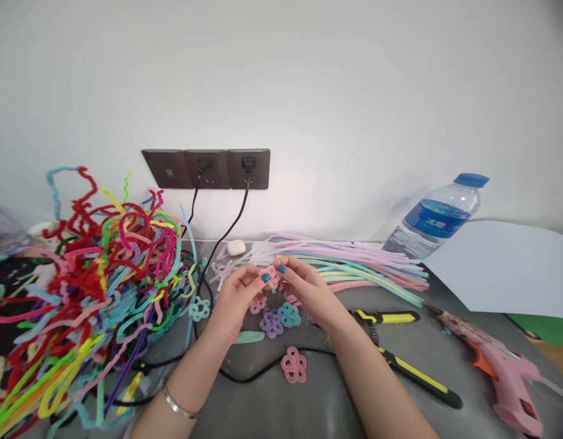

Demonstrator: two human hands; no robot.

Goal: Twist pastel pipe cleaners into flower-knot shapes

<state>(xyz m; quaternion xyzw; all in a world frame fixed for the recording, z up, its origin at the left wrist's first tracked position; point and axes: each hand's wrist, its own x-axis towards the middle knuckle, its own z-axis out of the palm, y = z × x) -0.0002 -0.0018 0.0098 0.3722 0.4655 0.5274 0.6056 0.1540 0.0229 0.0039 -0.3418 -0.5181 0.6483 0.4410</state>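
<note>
Between my two hands is a small pink pipe-cleaner flower (270,277), lifted above the table. My left hand (239,297) pinches its left side, thumb in front. On the other side, my right hand (304,289) grips the flower's edge, its fingers closed. Just below lie a purple pipe-cleaner flower (271,323) and a teal pipe-cleaner flower (289,315), with another pink one (258,305) partly hidden by my left hand. Nearer me rests a larger pink flower (293,365). A pale green flower (199,308) sits left of my left hand.
A tangled heap of coloured pipe cleaners (103,286) fills the left. Straight pastel pipe cleaners (354,259) lie along the wall. To the right are yellow-black pliers (418,375), a pink glue gun (501,366), a tilted water bottle (439,216) and white paper (514,268). Black cables (245,379) cross the table.
</note>
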